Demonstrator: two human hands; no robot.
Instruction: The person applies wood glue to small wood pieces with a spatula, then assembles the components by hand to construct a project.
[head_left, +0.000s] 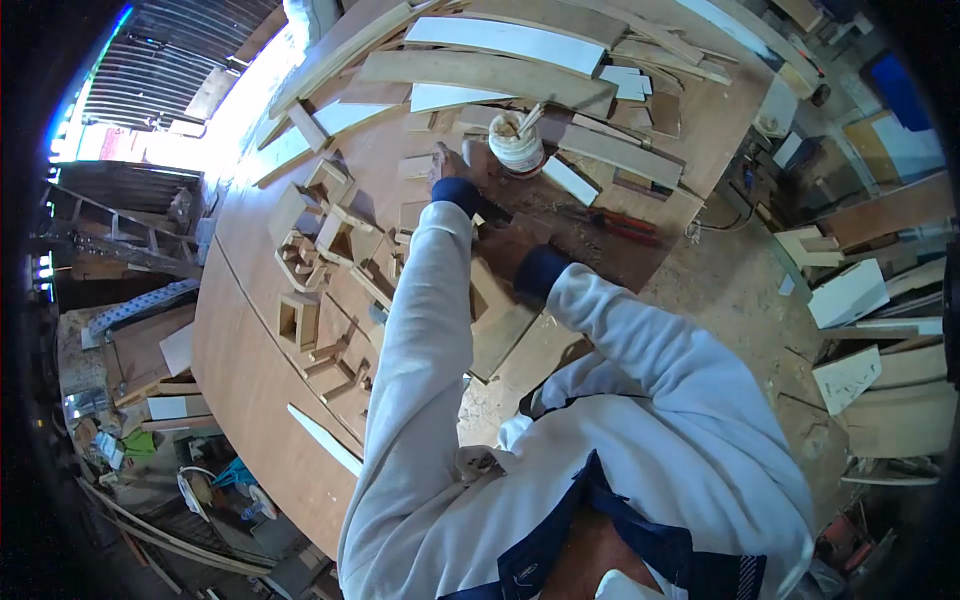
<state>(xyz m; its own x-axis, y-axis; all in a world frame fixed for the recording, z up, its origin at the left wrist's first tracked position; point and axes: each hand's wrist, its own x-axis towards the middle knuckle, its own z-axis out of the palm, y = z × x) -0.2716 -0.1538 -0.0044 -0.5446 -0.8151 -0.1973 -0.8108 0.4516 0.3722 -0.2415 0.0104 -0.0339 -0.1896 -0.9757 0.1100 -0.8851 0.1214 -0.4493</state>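
Note:
My left hand (449,166) is over the tabletop beside the white tub, its fingers curled; what they hold is hidden. Nearer to my body, my right hand (507,247) is closed above a wooden board (505,333), and its grip cannot be made out. Between the two hands runs a dark narrow strip (490,208), too shaded to name. The white tub (517,150), smeared round its rim, has sticks or brush handles standing in it. Several small wooden frames (350,236) lie left of my forearm.
Long boards (490,76) are stacked across the far side of the table (250,345). A red-handled tool (625,226) lies right of my hands, among shavings. A white strip (325,440) rests near the left edge. Offcuts (850,292) lean at the right.

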